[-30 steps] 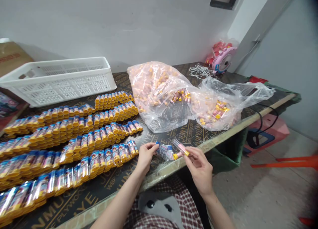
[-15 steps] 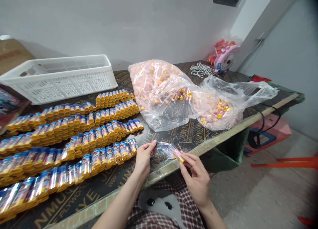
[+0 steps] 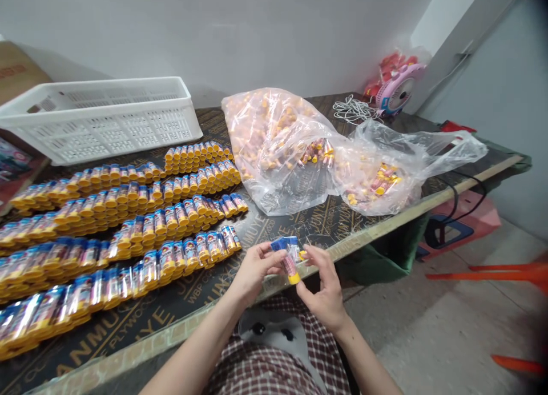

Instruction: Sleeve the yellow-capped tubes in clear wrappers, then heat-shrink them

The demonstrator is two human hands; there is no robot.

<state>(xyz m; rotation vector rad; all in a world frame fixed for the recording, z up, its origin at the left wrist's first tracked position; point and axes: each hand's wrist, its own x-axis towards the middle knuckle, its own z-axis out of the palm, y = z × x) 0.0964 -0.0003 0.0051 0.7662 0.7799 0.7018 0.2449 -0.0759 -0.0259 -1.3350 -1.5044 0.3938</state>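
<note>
A person's left hand (image 3: 257,269) grips a clear, pink-filled tube (image 3: 289,265), blue at the top and yellow at the bottom, over the edge of a bench (image 3: 331,228); half a second earlier the right hand (image 3: 325,295) pinched its yellow end. The right thumb and fingers now stand apart beside the tube, contact unclear. Behind, a large clear bag (image 3: 285,198) bulges with yellow-ended pieces, and a smaller bag (image 3: 398,149) holds more. The contents of a white basket (image 3: 128,127) cannot be made out. Stacked tubes (image 3: 170,217) line the bench.
</note>
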